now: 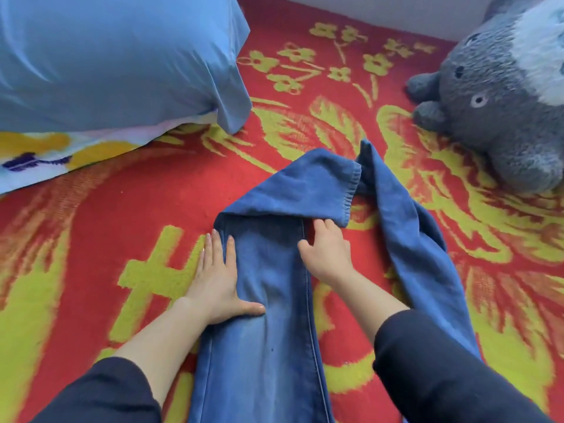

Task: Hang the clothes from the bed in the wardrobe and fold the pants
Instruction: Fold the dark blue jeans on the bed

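Blanket [106, 224], red-yellow, lay beneath jeans [268, 288] running straight ahead; left hand [216, 279] pressed flat, right hand [328, 254] curled, grip unclear.

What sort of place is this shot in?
Most likely a bedroom, on a bed: a light blue fabric pillow, a grey furry plush toy, and a red and yellow patterned blanket with blue denim jeans spread on it.

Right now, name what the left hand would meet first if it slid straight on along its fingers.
Most likely the fold of the jeans, just ahead of the left hand; its outer edge might slide past onto the blanket.
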Demonstrator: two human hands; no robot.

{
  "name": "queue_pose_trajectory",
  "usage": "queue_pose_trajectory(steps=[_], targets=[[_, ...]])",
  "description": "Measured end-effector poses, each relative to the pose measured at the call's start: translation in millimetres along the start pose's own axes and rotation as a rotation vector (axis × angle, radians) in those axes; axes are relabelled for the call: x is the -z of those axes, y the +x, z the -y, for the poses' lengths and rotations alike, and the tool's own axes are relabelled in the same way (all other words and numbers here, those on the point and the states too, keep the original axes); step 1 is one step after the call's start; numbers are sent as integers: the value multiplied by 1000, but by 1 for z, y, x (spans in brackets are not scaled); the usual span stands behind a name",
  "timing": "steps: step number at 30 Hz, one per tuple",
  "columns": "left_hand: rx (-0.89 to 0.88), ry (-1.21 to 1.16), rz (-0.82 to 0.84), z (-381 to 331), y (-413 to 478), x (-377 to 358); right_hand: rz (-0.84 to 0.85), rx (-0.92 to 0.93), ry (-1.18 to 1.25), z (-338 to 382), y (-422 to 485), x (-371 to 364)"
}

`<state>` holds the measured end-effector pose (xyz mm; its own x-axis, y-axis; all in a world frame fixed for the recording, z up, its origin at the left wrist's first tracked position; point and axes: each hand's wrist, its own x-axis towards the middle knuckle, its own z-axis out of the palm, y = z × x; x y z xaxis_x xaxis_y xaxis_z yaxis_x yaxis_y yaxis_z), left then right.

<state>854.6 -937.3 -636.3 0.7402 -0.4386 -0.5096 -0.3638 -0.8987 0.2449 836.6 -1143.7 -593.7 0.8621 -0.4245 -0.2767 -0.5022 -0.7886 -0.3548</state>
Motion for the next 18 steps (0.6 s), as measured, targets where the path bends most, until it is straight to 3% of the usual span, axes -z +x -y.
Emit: queue_pose_trajectory(steps=[3,6,13,15,18], targets=[[26,21,52,-2,4,6,-207,218,-9,30,53,35],[50,72,110,-5,6,13,-178,311,-123,50,88,52],[130,217,232,-20,13,28,-226,-179,-475,-52,73,65],[157,252,253,-24,16,30,-256,-266,-375,-81,76,81],[181,278,273,-31,18,35,-296,-266,133,-102,90,118]])
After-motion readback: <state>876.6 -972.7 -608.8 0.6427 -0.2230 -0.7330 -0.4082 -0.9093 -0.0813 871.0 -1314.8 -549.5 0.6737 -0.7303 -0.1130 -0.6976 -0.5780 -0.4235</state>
